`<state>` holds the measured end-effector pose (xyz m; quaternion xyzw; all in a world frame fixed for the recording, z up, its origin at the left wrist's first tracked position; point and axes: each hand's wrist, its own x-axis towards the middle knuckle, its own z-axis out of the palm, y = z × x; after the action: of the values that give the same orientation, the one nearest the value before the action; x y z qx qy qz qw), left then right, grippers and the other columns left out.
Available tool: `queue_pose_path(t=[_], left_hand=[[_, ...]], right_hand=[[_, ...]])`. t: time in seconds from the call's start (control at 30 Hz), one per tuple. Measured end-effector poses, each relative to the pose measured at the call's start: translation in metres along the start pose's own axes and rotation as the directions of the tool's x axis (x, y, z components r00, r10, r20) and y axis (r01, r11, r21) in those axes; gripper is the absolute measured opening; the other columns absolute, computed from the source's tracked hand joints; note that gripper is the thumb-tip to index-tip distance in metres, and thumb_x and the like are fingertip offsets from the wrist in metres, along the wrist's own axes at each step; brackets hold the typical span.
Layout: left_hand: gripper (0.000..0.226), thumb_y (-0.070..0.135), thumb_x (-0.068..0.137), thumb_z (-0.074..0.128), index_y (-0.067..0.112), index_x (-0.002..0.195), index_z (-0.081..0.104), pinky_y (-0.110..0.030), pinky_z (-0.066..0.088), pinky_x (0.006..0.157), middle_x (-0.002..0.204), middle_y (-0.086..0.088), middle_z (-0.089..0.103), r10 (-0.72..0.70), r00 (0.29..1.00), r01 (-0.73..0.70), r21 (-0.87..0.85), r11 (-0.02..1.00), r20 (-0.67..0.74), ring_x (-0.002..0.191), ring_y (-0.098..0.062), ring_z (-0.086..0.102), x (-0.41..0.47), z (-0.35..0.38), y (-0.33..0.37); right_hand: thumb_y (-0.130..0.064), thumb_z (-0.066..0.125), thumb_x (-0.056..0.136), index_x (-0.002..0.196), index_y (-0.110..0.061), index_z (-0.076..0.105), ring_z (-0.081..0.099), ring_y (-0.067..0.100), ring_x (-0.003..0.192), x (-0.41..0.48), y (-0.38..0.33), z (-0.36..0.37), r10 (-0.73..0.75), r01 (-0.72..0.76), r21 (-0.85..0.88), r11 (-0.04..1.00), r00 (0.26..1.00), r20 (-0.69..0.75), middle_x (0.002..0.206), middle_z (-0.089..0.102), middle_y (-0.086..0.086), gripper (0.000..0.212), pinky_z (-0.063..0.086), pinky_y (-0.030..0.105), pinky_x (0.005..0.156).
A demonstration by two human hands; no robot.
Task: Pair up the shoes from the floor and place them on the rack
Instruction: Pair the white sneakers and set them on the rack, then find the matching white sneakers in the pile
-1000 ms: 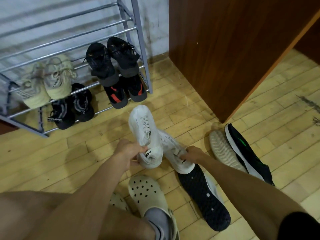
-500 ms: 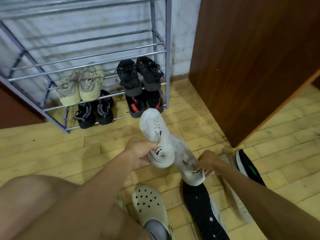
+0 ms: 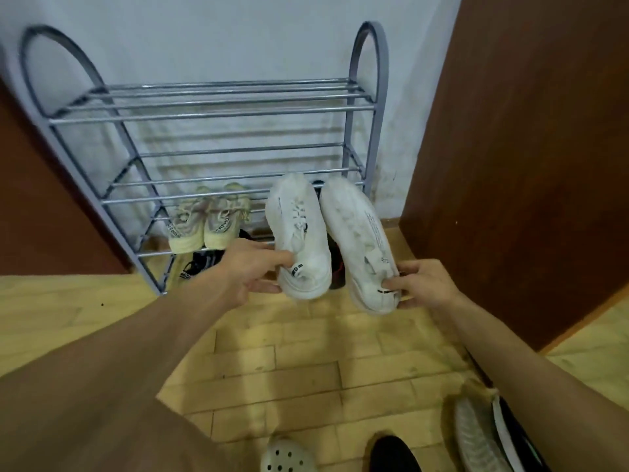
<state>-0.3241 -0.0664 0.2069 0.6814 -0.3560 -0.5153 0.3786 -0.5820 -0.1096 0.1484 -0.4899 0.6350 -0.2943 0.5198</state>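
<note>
I hold two white sneakers in the air in front of the grey metal shoe rack (image 3: pixel 207 114). My left hand (image 3: pixel 250 272) grips the heel of the left white sneaker (image 3: pixel 299 233). My right hand (image 3: pixel 423 284) pinches the heel of the right white sneaker (image 3: pixel 357 240). Both point toe-first at the rack, side by side, level with its lower shelves. A cream pair (image 3: pixel 204 226) sits on a lower shelf at the left. Dark shoes (image 3: pixel 199 264) lie on the bottom shelf, partly hidden behind my hand and the white sneakers.
The rack's upper shelves hold nothing. A brown wooden cabinet (image 3: pixel 527 148) stands right of the rack. On the wood floor near me lie a pale-soled shoe (image 3: pixel 476 434) and a black shoe (image 3: pixel 394 454). My foot wears a perforated clog (image 3: pixel 286 456).
Both hands have lifted the white sneakers off the floor and carried them up and forward to the rack. The right sneaker now hangs level with the left one. The view has tilted upward.
</note>
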Motion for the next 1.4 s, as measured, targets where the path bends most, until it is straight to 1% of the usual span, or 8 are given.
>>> queue_pose_path(t=[0.13, 0.3, 0.5, 0.63, 0.77, 1.03, 1.17, 1.4], left_hand=[[0.021, 0.000, 0.071, 0.076, 0.001, 0.090, 0.068, -0.041, 0.061, 0.068, 0.100, -0.016, 0.072, 0.029, 0.999, -0.031, -0.040, 0.999, -0.045, 0.087, -0.029, 0.070, 0.038, -0.007, 0.033], [0.033, -0.002, 0.074, 0.073, -0.004, 0.106, 0.064, -0.049, 0.059, 0.078, 0.097, -0.018, 0.071, 0.072, 0.993, -0.079, -0.078, 0.994, -0.088, 0.088, -0.031, 0.070, 0.093, -0.012, 0.068], [0.020, -0.004, 0.079, 0.071, -0.005, 0.096, 0.061, -0.032, 0.056, 0.039, 0.081, -0.017, 0.066, 0.146, 0.980, -0.154, -0.045, 0.987, -0.138, 0.057, -0.026, 0.066, 0.156, -0.024, 0.103], [0.010, -0.007, 0.079, 0.069, -0.001, 0.081, 0.061, -0.030, 0.056, 0.040, 0.076, -0.015, 0.065, 0.171, 0.976, -0.175, -0.021, 0.984, -0.136, 0.038, -0.017, 0.064, 0.186, -0.026, 0.107], [0.013, -0.001, 0.081, 0.069, -0.005, 0.092, 0.064, -0.035, 0.061, 0.052, 0.085, -0.019, 0.068, 0.184, 0.975, -0.178, 0.055, 0.982, -0.122, 0.057, -0.025, 0.065, 0.202, -0.025, 0.104], [0.058, 0.021, 0.085, 0.068, 0.003, 0.135, 0.045, -0.041, 0.053, 0.093, 0.127, -0.013, 0.057, 0.150, 0.979, -0.154, -0.018, 0.988, -0.142, 0.108, -0.028, 0.061, 0.168, -0.015, 0.093], [0.013, 0.022, 0.086, 0.064, 0.012, 0.088, 0.056, -0.035, 0.050, 0.082, 0.091, -0.004, 0.061, 0.166, 0.967, -0.166, 0.019, 0.986, -0.192, 0.082, -0.017, 0.057, 0.107, 0.013, 0.068], [0.009, 0.026, 0.088, 0.065, 0.019, 0.081, 0.064, -0.031, 0.051, 0.078, 0.085, 0.000, 0.062, 0.077, 0.980, -0.122, 0.254, 0.959, 0.182, 0.083, -0.016, 0.058, 0.007, 0.085, -0.002]], right_hand=[[-0.002, 0.078, 0.073, 0.098, -0.010, 0.072, 0.072, 0.028, 0.086, 0.037, -0.048, 0.014, -0.055, 0.057, 0.034, 0.998, 0.998, -0.038, 0.094, 0.075, 0.008, 0.028, 0.061, 0.047, 0.078], [-0.010, 0.084, 0.069, 0.084, -0.009, 0.071, 0.073, 0.028, 0.074, 0.093, -0.100, 0.020, -0.078, 0.082, 0.024, 0.996, 0.990, -0.118, 0.084, 0.073, 0.010, 0.019, 0.062, 0.043, 0.069], [-0.011, 0.083, 0.070, 0.072, -0.011, 0.062, 0.073, 0.032, 0.077, 0.154, -0.136, 0.036, -0.078, 0.080, 0.010, 0.997, 0.985, -0.151, 0.087, 0.071, 0.012, 0.020, 0.062, 0.048, 0.069], [-0.015, 0.079, 0.076, 0.085, -0.013, 0.070, 0.071, 0.026, 0.080, 0.175, -0.147, 0.047, -0.137, 0.137, -0.014, 0.990, 0.973, -0.188, 0.081, 0.069, 0.003, 0.012, 0.062, 0.043, 0.071], [-0.022, 0.073, 0.082, 0.075, -0.013, 0.071, 0.070, 0.028, 0.083, 0.179, -0.149, 0.056, -0.185, 0.162, -0.110, 0.981, 0.951, -0.250, 0.079, 0.069, 0.006, 0.012, 0.061, 0.049, 0.074], [-0.038, 0.058, 0.093, 0.115, -0.015, 0.064, 0.065, 0.016, 0.084, 0.138, -0.131, 0.047, -0.259, 0.243, -0.127, 0.962, 0.957, -0.127, 0.103, 0.065, 0.000, 0.032, 0.060, 0.038, 0.080], [-0.030, 0.060, 0.093, 0.126, -0.012, 0.059, 0.065, 0.018, 0.095, 0.096, -0.099, 0.023, -0.221, 0.202, -0.187, 0.961, 0.971, -0.086, 0.113, 0.064, 0.002, 0.038, 0.057, 0.029, 0.071], [-0.028, 0.060, 0.093, 0.134, -0.010, 0.052, 0.063, 0.025, 0.102, 0.002, 0.017, -0.018, 0.076, -0.056, -0.376, 0.925, 0.996, 0.038, 0.125, 0.058, 0.009, 0.046, 0.057, 0.033, 0.077]])
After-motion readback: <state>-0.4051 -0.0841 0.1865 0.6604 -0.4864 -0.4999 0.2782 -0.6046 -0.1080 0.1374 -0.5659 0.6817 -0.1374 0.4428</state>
